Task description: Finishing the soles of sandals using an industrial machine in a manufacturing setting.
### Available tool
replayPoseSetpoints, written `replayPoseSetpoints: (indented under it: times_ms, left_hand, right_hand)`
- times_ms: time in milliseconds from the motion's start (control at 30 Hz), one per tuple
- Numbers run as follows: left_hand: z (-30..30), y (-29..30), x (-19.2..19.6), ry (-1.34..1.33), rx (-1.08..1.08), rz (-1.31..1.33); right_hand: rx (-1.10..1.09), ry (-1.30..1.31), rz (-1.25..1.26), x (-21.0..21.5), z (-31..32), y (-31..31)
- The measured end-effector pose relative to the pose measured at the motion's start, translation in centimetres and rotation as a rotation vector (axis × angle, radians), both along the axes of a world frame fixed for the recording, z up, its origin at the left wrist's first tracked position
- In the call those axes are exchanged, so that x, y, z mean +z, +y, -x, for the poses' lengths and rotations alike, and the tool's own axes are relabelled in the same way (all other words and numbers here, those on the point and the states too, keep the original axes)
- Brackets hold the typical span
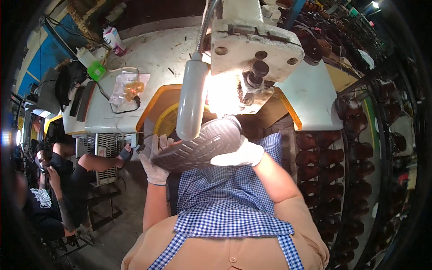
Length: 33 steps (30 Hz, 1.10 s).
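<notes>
A shoe (202, 145) is held up in front of my apron, its black treaded sole turned toward me. My left hand (155, 164), in a white knitted glove, grips one end at the left. My right hand (237, 154), gloved alike, wraps round the other end with its fingers along the sole. That right end is up against the lower working part of a white machine (254, 49), under a bright glare that hides the contact. A grey tubular lamp (191, 99) on a flexible neck hangs before the shoe and covers part of its upper edge.
The pale worktable (157, 49) carries a plastic bag with amber pieces (130, 87), a pink-and-white bottle (114, 40) and a green-based bottle (94, 67). Racks of brown shoes (330, 157) stand close at right. Another person (49, 193) sits at left near a white crate (105, 150).
</notes>
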State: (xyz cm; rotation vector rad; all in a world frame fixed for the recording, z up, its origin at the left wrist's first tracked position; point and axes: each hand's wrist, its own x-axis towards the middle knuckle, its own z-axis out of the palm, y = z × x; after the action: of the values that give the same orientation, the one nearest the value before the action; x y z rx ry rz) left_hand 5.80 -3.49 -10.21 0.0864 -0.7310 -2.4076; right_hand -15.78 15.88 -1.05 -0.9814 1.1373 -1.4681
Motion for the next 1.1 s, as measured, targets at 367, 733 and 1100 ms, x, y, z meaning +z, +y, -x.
replayPoseSetpoints:
  times_ms: [367,733,1100]
  left_hand:
    - [8.0,5.9,10.7,-0.504,-0.126,0.650]
    - [8.8,8.5,7.8,-0.683,0.244,0.758]
    - [9.4,3.7,12.6,-0.596,-0.004,1.078]
  right_hand:
    - [0.122,0.449,-0.525,3.3,5.0,1.6]
    - [-1.040,0.402,-0.036,-4.6,-4.9,4.0]
    - [-0.472,1.144,0.026,5.3,3.0,2.8]
